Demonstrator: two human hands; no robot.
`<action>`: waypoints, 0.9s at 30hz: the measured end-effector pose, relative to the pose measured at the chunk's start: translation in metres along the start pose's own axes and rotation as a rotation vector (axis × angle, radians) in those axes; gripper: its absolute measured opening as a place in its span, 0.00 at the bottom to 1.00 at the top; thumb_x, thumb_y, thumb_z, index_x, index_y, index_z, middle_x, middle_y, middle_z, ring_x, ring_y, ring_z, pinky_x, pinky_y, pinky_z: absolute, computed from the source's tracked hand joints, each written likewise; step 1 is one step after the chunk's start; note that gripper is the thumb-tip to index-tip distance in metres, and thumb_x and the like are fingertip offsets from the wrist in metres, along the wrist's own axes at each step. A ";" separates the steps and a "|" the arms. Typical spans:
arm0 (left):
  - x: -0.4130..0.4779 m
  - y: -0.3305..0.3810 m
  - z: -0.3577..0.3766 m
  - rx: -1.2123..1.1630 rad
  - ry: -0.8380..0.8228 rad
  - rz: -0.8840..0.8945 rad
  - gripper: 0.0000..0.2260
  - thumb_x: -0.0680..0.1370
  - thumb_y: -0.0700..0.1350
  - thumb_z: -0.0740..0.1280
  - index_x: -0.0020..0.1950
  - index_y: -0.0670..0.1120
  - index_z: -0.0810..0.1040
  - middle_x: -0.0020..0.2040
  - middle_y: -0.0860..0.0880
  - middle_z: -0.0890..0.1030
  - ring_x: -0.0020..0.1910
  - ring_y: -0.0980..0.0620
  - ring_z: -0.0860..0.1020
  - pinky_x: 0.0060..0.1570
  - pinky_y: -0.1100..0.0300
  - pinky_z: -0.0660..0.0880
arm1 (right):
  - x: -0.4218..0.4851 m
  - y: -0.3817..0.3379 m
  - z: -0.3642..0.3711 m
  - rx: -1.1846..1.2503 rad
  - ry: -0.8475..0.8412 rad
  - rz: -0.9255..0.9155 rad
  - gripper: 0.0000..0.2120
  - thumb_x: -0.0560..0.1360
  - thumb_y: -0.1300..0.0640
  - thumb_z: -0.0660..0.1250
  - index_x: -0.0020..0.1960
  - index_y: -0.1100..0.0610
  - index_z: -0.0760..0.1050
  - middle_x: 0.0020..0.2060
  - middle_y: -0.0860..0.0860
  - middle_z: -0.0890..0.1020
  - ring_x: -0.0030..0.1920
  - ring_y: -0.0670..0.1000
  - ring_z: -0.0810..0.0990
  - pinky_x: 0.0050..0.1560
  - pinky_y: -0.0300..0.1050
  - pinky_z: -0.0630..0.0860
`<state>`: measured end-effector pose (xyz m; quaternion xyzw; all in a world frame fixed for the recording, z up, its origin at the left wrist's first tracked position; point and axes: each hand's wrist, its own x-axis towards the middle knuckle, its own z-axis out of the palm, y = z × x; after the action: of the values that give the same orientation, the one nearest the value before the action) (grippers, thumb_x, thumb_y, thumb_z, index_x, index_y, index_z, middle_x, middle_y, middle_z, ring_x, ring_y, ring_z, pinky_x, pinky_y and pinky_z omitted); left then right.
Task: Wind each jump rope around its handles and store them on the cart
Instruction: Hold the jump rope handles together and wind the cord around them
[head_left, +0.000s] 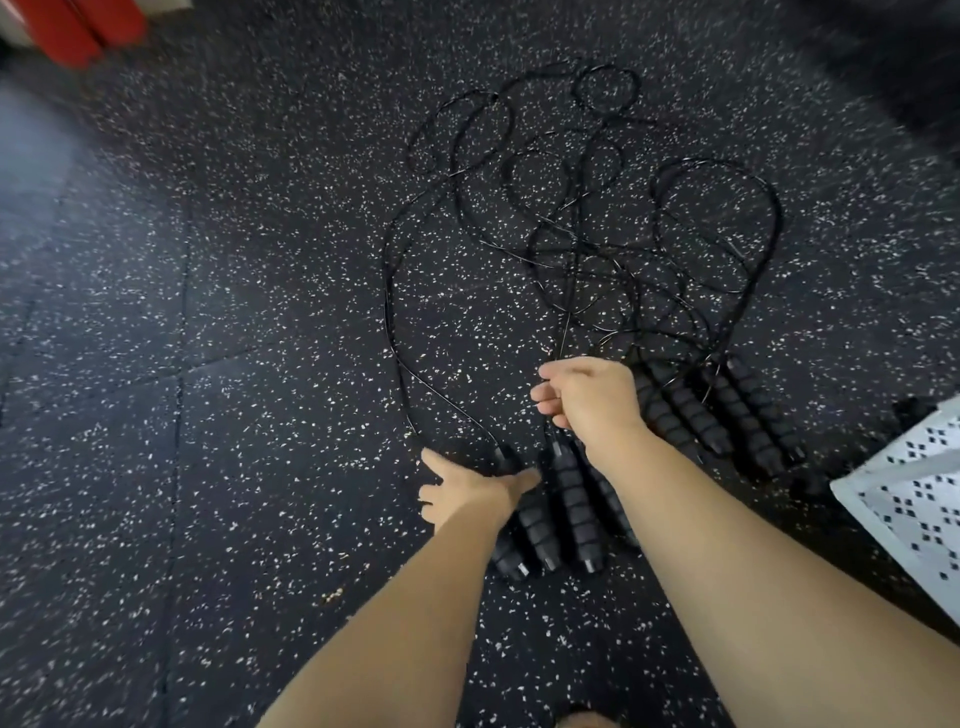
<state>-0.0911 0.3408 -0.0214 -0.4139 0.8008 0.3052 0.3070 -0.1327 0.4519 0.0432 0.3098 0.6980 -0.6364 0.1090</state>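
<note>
Several black jump ropes lie tangled on the speckled floor, their thin cords (571, 228) looping away from me. One cluster of ribbed black handles (566, 514) lies in front of me, a second cluster (727, 415) to the right. My left hand (467, 491) reaches down with fingers spread, touching the top of the leftmost near handle. My right hand (587, 392) hovers above the near handles with thumb and fingers pinched on a cord that runs down to a handle.
A white perforated cart shelf (914, 499) juts in at the right edge. Red objects (78, 26) stand at the far left corner. The black speckled rubber floor (208, 364) spreads to the left.
</note>
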 end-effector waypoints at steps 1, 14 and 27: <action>-0.001 -0.001 0.005 0.064 0.010 0.026 0.63 0.62 0.64 0.79 0.79 0.53 0.35 0.73 0.41 0.59 0.73 0.41 0.60 0.68 0.43 0.65 | 0.000 0.002 0.001 0.003 -0.003 -0.001 0.12 0.75 0.67 0.59 0.44 0.57 0.80 0.29 0.50 0.82 0.30 0.47 0.78 0.32 0.38 0.72; 0.001 -0.013 0.018 0.414 0.075 0.391 0.37 0.72 0.58 0.71 0.74 0.61 0.53 0.72 0.41 0.53 0.69 0.41 0.60 0.59 0.47 0.73 | -0.007 0.011 0.010 -0.014 -0.044 -0.022 0.14 0.75 0.68 0.57 0.43 0.56 0.79 0.32 0.52 0.83 0.31 0.48 0.78 0.32 0.37 0.71; 0.011 -0.045 0.002 0.766 0.059 0.609 0.27 0.76 0.36 0.65 0.68 0.57 0.60 0.78 0.40 0.40 0.74 0.38 0.54 0.67 0.45 0.68 | -0.006 0.017 0.009 -0.039 -0.023 0.002 0.15 0.74 0.69 0.57 0.41 0.55 0.79 0.31 0.51 0.83 0.32 0.48 0.79 0.35 0.40 0.72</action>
<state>-0.0582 0.3159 -0.0416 -0.0267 0.9485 0.0525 0.3111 -0.1210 0.4414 0.0308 0.3013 0.7085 -0.6261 0.1236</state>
